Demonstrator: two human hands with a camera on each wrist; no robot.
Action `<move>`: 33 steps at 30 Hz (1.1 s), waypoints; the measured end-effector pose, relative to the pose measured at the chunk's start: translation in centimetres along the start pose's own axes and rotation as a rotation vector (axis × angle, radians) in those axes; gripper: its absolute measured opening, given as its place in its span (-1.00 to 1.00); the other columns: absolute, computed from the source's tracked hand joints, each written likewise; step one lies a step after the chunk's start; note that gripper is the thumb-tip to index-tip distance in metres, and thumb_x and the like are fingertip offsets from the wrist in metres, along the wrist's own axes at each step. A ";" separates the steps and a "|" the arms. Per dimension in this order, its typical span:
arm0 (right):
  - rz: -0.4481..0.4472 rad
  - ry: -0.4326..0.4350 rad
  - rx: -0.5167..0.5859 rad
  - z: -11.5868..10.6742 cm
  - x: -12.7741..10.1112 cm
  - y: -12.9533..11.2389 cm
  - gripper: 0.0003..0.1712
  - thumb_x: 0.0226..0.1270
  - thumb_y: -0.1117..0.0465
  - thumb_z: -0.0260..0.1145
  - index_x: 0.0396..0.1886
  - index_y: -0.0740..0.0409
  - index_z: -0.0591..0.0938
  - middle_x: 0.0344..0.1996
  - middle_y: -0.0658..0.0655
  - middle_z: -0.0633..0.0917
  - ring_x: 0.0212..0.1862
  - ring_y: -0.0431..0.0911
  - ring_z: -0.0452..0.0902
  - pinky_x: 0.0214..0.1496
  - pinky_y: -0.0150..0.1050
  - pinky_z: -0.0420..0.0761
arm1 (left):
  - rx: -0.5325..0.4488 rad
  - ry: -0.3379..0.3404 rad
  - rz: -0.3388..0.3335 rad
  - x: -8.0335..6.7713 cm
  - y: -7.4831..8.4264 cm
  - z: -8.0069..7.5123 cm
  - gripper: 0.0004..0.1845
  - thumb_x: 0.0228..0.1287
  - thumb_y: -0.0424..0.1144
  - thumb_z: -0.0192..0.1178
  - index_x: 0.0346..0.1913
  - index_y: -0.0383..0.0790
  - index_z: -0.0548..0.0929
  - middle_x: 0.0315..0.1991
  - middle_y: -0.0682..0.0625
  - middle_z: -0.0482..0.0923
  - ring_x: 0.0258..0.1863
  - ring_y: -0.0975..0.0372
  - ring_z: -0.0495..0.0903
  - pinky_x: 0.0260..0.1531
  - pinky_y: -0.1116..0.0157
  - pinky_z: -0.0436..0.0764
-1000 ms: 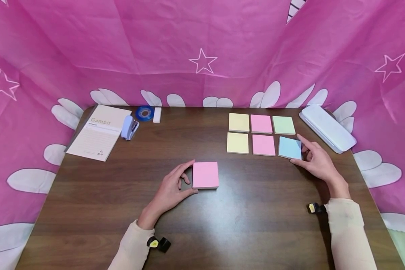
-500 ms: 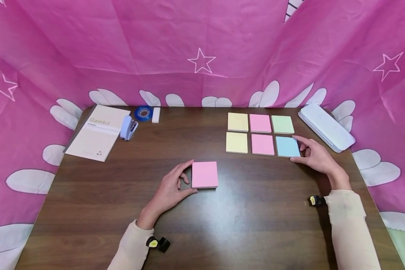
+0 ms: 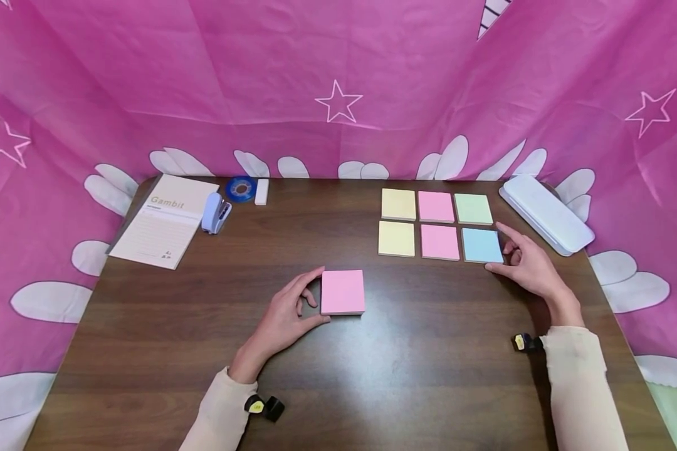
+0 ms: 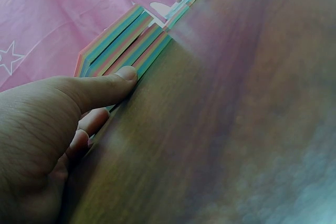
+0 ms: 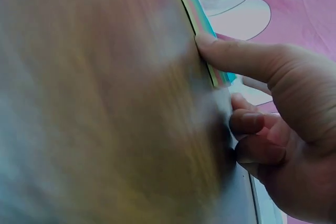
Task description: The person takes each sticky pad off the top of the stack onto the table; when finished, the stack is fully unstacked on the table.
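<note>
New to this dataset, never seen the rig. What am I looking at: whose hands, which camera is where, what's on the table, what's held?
No robot here: a person works with two bare hands. The wide picture comes from a camera on the head, looking down at a brown table. The two close, blurry pictures come from cameras on the wrists.

The left hand grips the side of a pink-topped pad between thumb and fingers; the left wrist view shows its striped edge. The right hand pinches the blue pad, the last in a two-by-three grid of pads: two yellow, two pink, one green.

Also there: a notebook, a stapler, a tape roll, an eraser-like white block and a white case. Pink cloth surrounds it all.
</note>
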State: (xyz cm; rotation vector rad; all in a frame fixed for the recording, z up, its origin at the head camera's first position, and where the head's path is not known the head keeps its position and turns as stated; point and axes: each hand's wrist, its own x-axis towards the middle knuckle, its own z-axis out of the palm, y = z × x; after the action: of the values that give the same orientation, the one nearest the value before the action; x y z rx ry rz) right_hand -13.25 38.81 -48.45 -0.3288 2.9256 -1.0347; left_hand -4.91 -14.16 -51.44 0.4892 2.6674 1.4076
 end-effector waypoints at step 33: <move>-0.370 -0.132 0.232 11.7 -0.5 -16.6 -0.05 0.15 0.20 0.81 0.53 0.20 0.60 -0.42 0.05 0.59 -0.42 -0.25 0.37 -0.33 -0.32 0.43 | -0.013 -0.007 0.014 -0.1 0.2 -0.1 0.06 0.13 -0.36 0.73 0.69 -0.01 0.43 0.35 -0.05 0.57 -0.28 0.26 0.52 -0.37 0.36 0.49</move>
State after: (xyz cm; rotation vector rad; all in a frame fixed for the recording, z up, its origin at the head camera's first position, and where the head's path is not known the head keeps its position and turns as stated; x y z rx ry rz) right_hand -8.55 19.09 -47.21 -0.9138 2.6477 -1.3188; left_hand -4.84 -14.14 -51.25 0.5117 2.6532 1.4229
